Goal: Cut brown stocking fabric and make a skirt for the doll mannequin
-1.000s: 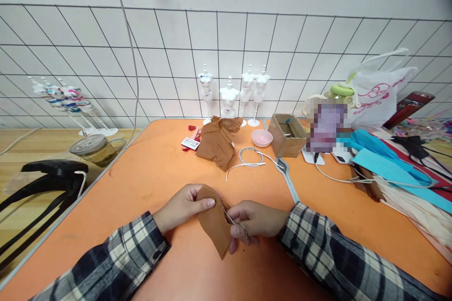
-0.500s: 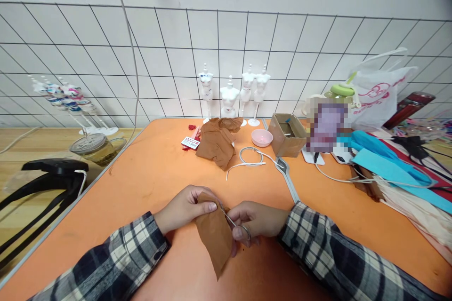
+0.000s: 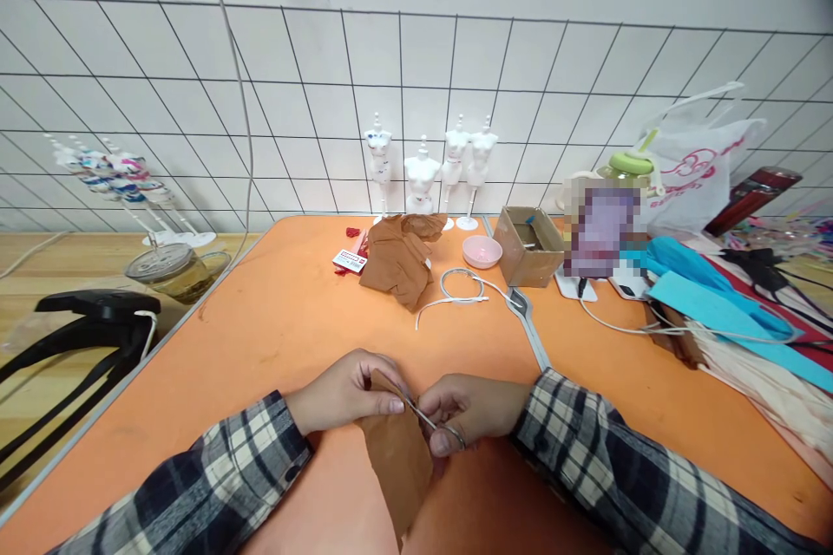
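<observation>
Pinched between the thumb and fingers of my left hand is a piece of brown fabric, which hangs down toward the near edge. My right hand is closed on a small pair of scissors; a finger loop shows beside the thumb. The scissor blades point up and left and meet the fabric's right edge, close to my left fingertips. Part of the blades is hidden by the cloth. Farther back on the orange table lies a crumpled heap of brown fabric.
Behind the heap stand several white mini mannequins. A pink bowl, a cardboard box and a coiled white cord lie right of it. Folded cloths fill the right side; a black stand is at left.
My left hand and the fabric have shifted slightly down, and the cloth hangs lower. The scissors now lie at a slightly flatter angle against its edge.
</observation>
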A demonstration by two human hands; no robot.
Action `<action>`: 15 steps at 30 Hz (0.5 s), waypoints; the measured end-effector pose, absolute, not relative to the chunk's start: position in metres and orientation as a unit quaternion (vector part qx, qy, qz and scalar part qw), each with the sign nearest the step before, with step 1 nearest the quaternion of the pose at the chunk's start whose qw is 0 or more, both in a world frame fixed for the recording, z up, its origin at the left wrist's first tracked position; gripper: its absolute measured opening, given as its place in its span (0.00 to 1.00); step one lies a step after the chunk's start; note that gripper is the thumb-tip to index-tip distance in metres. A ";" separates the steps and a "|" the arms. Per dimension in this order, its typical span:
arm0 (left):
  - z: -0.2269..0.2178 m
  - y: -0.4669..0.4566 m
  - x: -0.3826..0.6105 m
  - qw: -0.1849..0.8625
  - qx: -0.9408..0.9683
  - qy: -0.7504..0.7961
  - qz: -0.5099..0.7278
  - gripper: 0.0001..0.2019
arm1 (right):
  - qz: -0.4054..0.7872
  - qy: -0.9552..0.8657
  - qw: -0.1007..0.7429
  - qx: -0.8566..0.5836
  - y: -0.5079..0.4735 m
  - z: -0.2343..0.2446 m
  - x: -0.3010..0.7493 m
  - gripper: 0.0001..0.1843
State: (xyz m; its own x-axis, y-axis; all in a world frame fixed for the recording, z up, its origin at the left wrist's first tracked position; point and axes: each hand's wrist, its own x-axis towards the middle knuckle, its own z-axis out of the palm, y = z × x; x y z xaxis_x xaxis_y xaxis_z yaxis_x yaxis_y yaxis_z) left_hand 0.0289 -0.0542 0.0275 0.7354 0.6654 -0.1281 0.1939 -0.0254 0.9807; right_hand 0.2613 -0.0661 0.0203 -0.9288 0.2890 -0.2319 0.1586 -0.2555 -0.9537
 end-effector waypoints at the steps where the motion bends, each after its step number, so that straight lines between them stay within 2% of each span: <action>1: 0.027 -0.054 0.029 0.627 0.685 0.318 0.190 0.15 | 0.769 -0.610 0.047 -0.185 -0.066 0.020 0.261 0.27; 5: 0.028 -0.053 0.026 0.589 0.669 0.346 0.293 0.28 | 0.766 -0.609 0.076 -0.192 -0.067 0.019 0.260 0.27; 9: 0.028 -0.050 0.024 0.590 0.659 0.360 0.296 0.18 | 0.765 -0.611 0.075 -0.188 -0.068 0.015 0.259 0.30; 15: 0.028 -0.051 0.027 0.620 0.666 0.337 0.242 0.17 | 0.763 -0.616 0.055 -0.189 -0.067 0.010 0.260 0.32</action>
